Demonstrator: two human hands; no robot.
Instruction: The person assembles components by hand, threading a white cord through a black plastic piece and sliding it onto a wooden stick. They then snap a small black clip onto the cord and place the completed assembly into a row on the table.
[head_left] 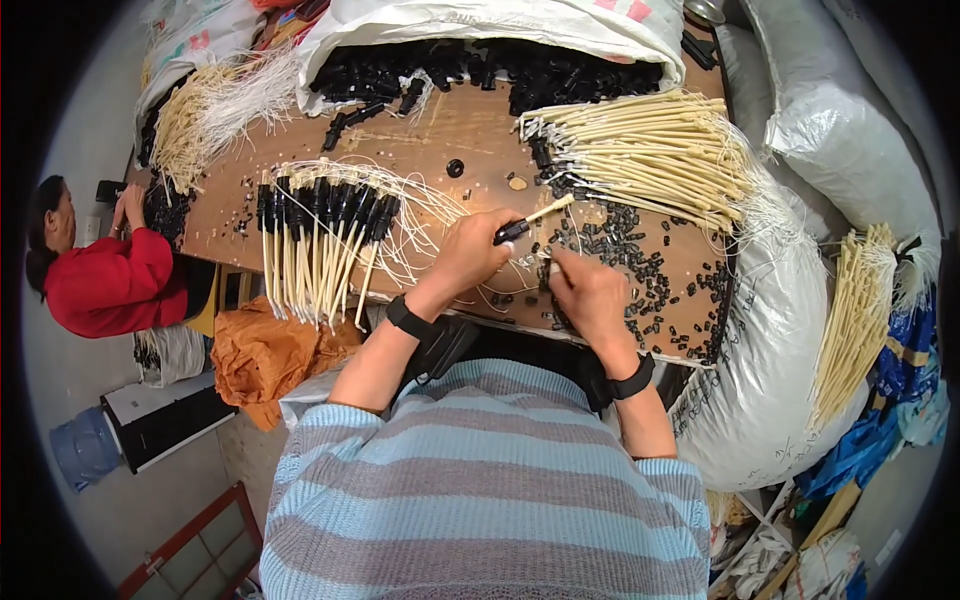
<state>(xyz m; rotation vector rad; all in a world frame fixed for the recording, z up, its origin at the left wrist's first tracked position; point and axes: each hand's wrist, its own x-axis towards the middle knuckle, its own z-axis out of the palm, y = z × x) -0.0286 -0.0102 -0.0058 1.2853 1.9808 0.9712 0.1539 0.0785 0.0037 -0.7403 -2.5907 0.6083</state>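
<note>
My left hand (474,250) is closed around a black plastic tube fitting (511,231). From the fitting a cream rod (550,208) sticks out up and to the right. Just right of it my right hand (592,292) is closed in a pinch; what its fingertips hold is too small to make out. A thin white string (579,232) hangs from near the rod's tip toward that hand. Left of my hands lies a row of cream rods (300,265) with black fittings (325,200) and trailing white strings (425,205). Small black clips (640,265) are scattered beside my right hand.
A bundle of cream rods (640,150) lies at the table's far right. An open white sack (480,22) spills black fittings (400,70) at the back. Full white sacks (765,370) stand along the right edge. A person in red (115,280) works at the left.
</note>
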